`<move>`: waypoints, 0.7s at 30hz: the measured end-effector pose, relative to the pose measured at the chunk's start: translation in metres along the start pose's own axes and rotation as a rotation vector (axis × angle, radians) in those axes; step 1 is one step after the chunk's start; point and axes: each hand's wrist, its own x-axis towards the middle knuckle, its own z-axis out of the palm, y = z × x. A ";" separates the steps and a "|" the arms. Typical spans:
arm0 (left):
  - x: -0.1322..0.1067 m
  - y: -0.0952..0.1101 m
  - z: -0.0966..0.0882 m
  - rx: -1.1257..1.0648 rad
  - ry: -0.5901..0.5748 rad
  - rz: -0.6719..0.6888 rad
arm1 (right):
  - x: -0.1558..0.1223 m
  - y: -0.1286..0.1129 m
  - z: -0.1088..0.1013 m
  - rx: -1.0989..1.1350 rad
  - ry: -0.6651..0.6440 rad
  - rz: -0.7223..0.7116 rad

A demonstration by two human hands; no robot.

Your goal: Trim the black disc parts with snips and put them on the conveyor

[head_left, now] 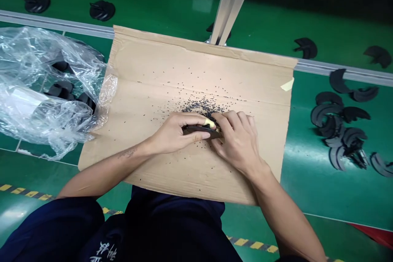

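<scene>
The left hand (172,133) pinches a flat black part (199,129) between its thumb on the near side and its fingers on the far side. One finger has a yellow cover (210,123) on its tip. The right hand (238,137) has bent fingers and is right at the other end of the part. I cannot tell if it grips too.

The part could slip if the left thumb lets up while the right hand pushes. The tiny black bits (201,104) just past the hands are loose, so a bumping arm could send them flying. The cardboard (147,59) under the hands hangs over the near edge of the worktop (307,200), so a moving leg could tip it and spill the bits.

Now the counting. There are two hands, one part between them, one sheet of cardboard, and too many bits to count. Left of the left hand is one clear plastic bag (46,127) with a few black lumps inside, too hidden to count. Right of the right hand are about a dozen curved black parts (328,98); some overlap. Far past both hands, beyond one metal rail (346,73), four more black shapes (102,10) show clearly.
</scene>
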 end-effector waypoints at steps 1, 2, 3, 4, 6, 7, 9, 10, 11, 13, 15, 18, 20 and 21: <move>0.000 0.000 -0.001 0.007 0.020 0.001 | 0.001 0.001 -0.001 0.011 0.001 -0.007; 0.000 -0.001 -0.002 0.014 0.033 0.008 | 0.001 0.002 -0.002 0.018 0.007 -0.011; 0.001 -0.001 -0.003 0.024 0.042 0.020 | 0.002 0.004 -0.002 0.021 0.017 -0.012; 0.001 -0.001 -0.004 0.035 0.048 0.040 | 0.002 0.006 -0.003 0.021 0.030 -0.006; 0.002 -0.002 -0.006 0.062 0.068 0.093 | 0.002 0.012 -0.003 0.017 0.068 0.042; 0.002 -0.002 -0.007 0.075 0.086 0.118 | 0.001 0.015 -0.003 0.026 0.095 0.076; 0.003 -0.002 -0.008 0.099 0.136 0.134 | 0.000 0.020 -0.005 0.105 0.149 0.134; 0.003 -0.002 -0.009 0.108 0.160 0.128 | -0.001 0.022 -0.007 0.176 0.168 0.144; 0.003 -0.002 -0.009 0.116 0.178 0.121 | -0.001 0.024 -0.010 0.261 0.174 0.136; 0.003 -0.002 -0.011 0.127 0.194 0.123 | 0.000 0.025 -0.015 0.420 0.158 0.093; 0.003 -0.003 -0.013 0.128 0.192 0.146 | 0.001 0.024 -0.018 0.498 0.133 0.049; 0.004 -0.005 -0.015 0.106 0.180 0.186 | 0.003 0.021 -0.018 0.477 0.119 0.003; 0.005 -0.006 -0.016 0.094 0.171 0.209 | 0.003 0.021 -0.017 0.438 0.127 -0.021; 0.005 -0.007 -0.016 0.092 0.168 0.216 | 0.003 0.021 -0.016 0.422 0.133 -0.029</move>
